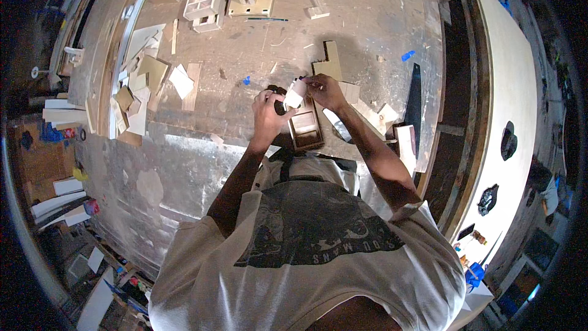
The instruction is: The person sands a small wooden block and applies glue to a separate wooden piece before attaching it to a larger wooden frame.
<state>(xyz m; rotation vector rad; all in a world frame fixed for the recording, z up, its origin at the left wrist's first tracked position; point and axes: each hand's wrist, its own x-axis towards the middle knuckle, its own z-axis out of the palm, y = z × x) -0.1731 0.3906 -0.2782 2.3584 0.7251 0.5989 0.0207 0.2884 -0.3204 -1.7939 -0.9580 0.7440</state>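
Over the worktable, my left hand [268,115] curls its fingers and thumb round a small white piece [294,94], whose exact kind I cannot make out. My right hand [326,91] has its thumb and fingertips pinched at the upper right end of the same piece. Small dark bits show at that end, too small to name. Just below the hands, close to my body, lies a small wooden frame [305,130] with recessed panels, partly overlapped by the left hand. Beyond the right hand rests a stepped tan board piece [327,61].
Small wooden models, among them a shelf-like one [204,3], stand at the far side near a pencil [267,19]. Offcuts [153,72] pile up at the left. A long dark tapering blade [414,95] lies right, beside a pale board [499,116] past the table edge.
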